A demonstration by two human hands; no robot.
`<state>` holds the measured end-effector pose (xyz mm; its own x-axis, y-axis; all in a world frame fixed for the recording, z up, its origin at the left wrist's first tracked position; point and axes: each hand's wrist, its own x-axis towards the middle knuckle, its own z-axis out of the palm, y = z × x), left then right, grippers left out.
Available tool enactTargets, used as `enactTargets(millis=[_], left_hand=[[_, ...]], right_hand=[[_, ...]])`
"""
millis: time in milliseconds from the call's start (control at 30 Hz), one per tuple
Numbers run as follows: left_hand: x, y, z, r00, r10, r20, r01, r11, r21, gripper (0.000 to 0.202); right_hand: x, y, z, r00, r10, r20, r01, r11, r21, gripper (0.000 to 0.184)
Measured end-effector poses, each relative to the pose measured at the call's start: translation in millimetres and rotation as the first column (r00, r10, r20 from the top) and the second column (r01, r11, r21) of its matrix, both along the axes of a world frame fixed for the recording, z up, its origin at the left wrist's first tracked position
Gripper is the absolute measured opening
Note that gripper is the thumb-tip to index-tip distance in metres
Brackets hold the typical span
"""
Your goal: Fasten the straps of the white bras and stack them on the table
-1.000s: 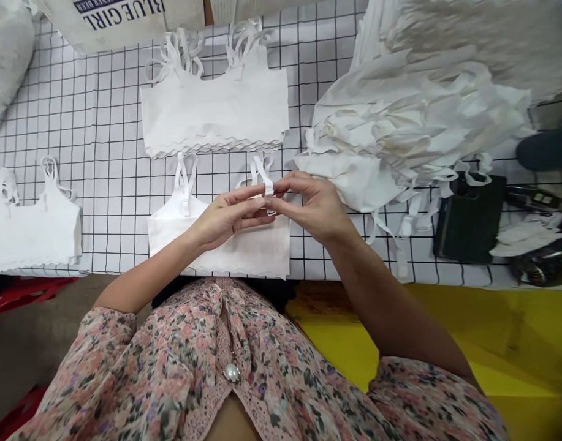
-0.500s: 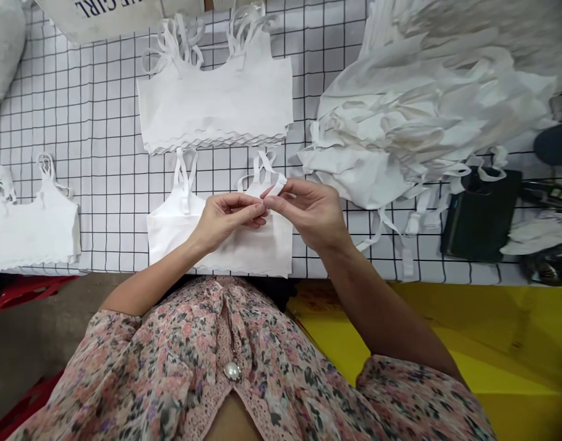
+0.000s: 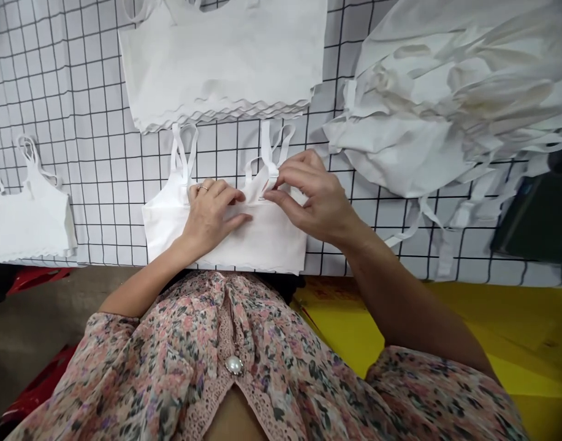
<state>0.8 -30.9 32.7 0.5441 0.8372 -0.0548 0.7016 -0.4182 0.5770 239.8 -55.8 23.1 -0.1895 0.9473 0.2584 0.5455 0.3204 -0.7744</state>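
Observation:
A white strappy crop top lies flat at the near edge of the grid-patterned table. My left hand rests on its upper middle, fingers lying fairly flat and pressing the fabric down. My right hand pinches the top's right shoulder strap between thumb and fingers, just above the body of the garment. The left strap lies loose on the table.
A stack of the same white tops lies just beyond. A big loose heap of white tops fills the right. Another small stack sits at far left. A dark box is at the right edge.
Both hands came down from holding the strap's adjuster in the air; the left hand let go and now presses the top. The view has moved closer to the table.

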Motion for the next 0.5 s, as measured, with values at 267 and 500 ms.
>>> enactTargets(millis=[267, 500], left_hand=[[4, -4, -2.2, 0.998, -0.046, 0.045, 0.047, 0.999, -0.008, 0.009], [0, -7, -8.5, 0.992, -0.065, 0.107, 0.064, 0.998, 0.017, 0.010]], right_hand=[[6, -4, -7.4, 0.984, 0.158, 0.088, -0.154, 0.987, -0.055, 0.022], [2, -7, -5.8, 0.973, 0.149, 0.175, -0.141, 0.988, -0.057, 0.030]])
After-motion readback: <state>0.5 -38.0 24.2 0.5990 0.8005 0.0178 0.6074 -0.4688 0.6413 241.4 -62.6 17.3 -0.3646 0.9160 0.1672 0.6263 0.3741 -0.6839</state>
